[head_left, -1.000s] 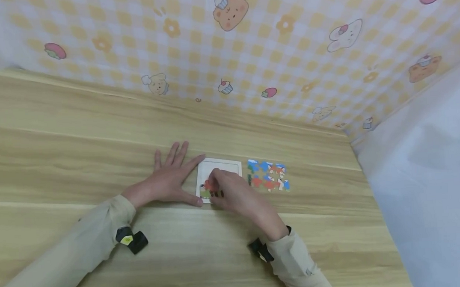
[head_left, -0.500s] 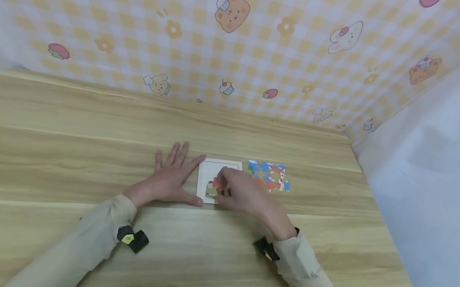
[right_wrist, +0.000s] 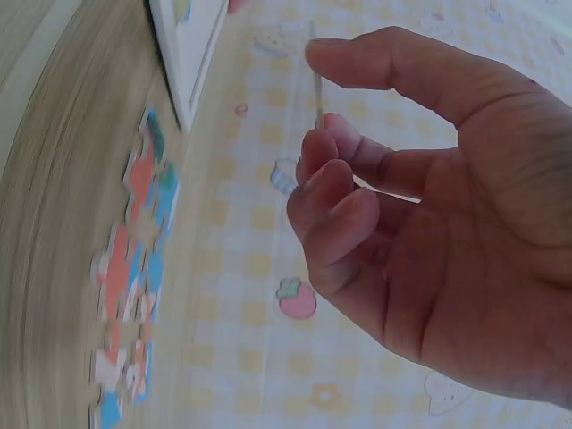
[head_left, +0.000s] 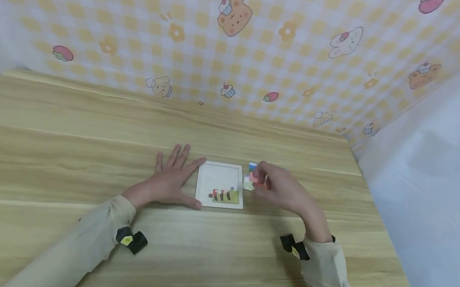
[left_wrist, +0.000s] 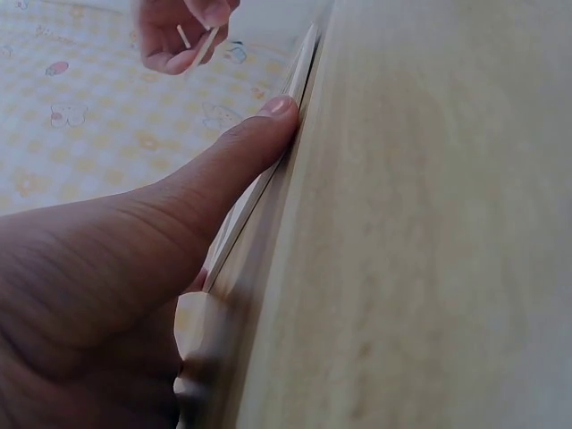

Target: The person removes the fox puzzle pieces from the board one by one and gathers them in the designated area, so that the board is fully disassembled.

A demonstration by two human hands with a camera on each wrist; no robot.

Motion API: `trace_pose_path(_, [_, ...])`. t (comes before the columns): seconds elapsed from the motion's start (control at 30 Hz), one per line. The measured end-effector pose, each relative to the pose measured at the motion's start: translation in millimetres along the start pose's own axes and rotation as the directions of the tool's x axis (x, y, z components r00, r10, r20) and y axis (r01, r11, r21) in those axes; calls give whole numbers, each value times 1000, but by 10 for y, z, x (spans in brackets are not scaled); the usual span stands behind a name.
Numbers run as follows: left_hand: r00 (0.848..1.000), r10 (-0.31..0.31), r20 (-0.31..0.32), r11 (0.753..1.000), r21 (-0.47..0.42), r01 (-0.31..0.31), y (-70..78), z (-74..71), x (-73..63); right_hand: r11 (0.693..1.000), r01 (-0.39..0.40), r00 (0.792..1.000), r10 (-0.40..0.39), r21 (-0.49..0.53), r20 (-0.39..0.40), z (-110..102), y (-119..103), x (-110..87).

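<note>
At least one piece (head_left: 248,183) is in the right hand (head_left: 282,188), pinched between the thumb and the fingertips; it is raised above the table (head_left: 204,256), near the right edge of the tray (head_left: 217,175). There may be a second piece in these fingers; I cannot tell. The edge looks thin, so I judge the piece light and rather stiff, as card or thin wood, and not very slippery. Its narrow tabs would be the fragile part; the better hold is on two opposite edges of the body, with soft pressure.

To the left lies the tray, white and flat, with a few laid pieces (head_left: 227,196) at its near right part. The left hand (head_left: 167,183) has straight, spread fingers and grasps nothing; its thumb touches the tray at the near left. Without this support, the tray would probably slide easily. Right of the tray lie loose pieces (right_wrist: 116,268), partly hidden under the right hand in the head view.
</note>
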State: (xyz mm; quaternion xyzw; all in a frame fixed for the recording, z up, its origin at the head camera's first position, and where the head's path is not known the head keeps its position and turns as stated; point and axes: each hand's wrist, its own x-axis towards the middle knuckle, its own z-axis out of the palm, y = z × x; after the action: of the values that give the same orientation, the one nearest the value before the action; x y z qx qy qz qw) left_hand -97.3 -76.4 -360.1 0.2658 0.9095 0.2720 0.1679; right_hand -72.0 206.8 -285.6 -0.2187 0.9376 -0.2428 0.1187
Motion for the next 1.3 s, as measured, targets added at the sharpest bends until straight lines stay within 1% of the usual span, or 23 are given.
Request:
trace_pose_path(0.23, [1000,27,0,1000,-6,-27,-37,40,-54,999,-37,994,35,13,104,-4,143,-122])
trace_pose_path(0.37, [999,38,4,999,-4,-38,-22,38,-43,999,-44,989,43,2,139,7,206,-162])
trace_pose_path(0.53, [999,36,7,999,4,-36,-4,27,-22,998,-51,979,41,44,199,26,251,-173])
trace_pose_path(0.7, [999,40,3,999,0,-40,14,30,-10,996,-58,972,42,62,231,62,243,-183])
trace_pose_path(0.87, [999,44,1,999,-2,-44,11,46,-18,996,-80,964,69,33,259,105,229,-187])
trace_pose_path(1.0, [999,53,-6,999,-7,-53,-2,40,-33,996,-87,964,82,9,253,130,222,-169])
trace_pose_path(1.2, [999,40,-9,999,2,-40,-24,11,-71,993,-115,958,107,13,265,167,197,-135])
trace_pose_path(1.3, [999,43,-7,999,2,-43,-18,-1,-72,992,-124,958,121,-5,260,169,193,-133])
